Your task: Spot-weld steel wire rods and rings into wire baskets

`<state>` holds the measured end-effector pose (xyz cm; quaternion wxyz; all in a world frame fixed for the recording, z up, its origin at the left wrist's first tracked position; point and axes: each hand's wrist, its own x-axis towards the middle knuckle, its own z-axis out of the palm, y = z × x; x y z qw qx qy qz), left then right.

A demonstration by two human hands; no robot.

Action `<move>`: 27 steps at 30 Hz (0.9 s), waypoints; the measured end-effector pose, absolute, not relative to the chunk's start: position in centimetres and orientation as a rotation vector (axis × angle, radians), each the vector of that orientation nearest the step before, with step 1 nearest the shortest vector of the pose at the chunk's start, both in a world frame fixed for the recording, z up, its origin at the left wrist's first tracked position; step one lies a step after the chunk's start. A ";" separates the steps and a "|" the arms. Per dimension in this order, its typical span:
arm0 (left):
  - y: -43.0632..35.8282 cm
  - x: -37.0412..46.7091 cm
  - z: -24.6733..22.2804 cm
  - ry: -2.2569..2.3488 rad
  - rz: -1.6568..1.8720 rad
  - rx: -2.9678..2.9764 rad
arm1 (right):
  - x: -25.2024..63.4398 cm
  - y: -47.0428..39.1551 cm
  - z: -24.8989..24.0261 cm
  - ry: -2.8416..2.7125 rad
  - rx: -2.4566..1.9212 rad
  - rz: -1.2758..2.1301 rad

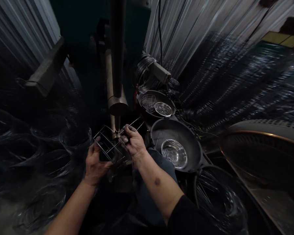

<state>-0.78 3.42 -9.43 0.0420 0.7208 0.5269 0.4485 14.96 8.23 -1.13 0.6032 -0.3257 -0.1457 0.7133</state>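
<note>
A wire frame [107, 150] made of thin crossed metal rods is held between my two hands. My left hand [95, 163] grips its left side, thumb up and fingers underneath. With thumb and fingers pinched, my right hand [133, 141] holds the frame's right part, where thin rods stick out past the fingers. The frame's middle sits at the tip of the upper electrode [117, 125] of what looks like a spot welder, with a lower copper-coloured arm [113, 122] behind it. The exact contact point is too dark to make out.
To the right, a large dark pan [196, 143] holds a steel bowl [182, 156] of short metal pieces. Behind it, another pan [170, 98] contains a small dish and a round wire rack. Wire coils [144, 73] and a fan [259, 130] stand nearby; wire rings [75, 133] lie left.
</note>
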 end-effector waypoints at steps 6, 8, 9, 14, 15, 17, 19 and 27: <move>4.4 -0.9 -9.4 1.638 1.370 2.182 | 15.0 8.9 -1.1 -0.342 -0.737 1.637; 4.6 -0.9 -9.3 1.611 1.380 2.198 | 15.0 9.2 -1.3 -0.347 -0.714 1.641; 4.7 -0.9 -9.2 1.597 1.392 2.213 | 15.0 9.3 -1.4 -0.346 -0.702 1.643; 4.5 -0.7 -8.1 1.620 1.422 2.204 | 14.9 9.4 -1.3 -0.323 -0.675 1.651; 4.5 -0.7 -8.0 1.621 1.417 2.200 | 14.9 9.4 -1.3 -0.322 -0.680 1.650; 4.5 -0.8 -8.1 1.615 1.411 2.201 | 14.9 9.5 -1.1 -0.322 -0.699 1.643; 4.7 -0.8 -8.4 1.613 1.401 2.205 | 14.9 9.6 -1.1 -0.316 -0.712 1.633; 5.3 -0.8 -8.2 1.631 1.325 2.192 | 15.0 10.1 -1.4 -0.317 -0.704 1.644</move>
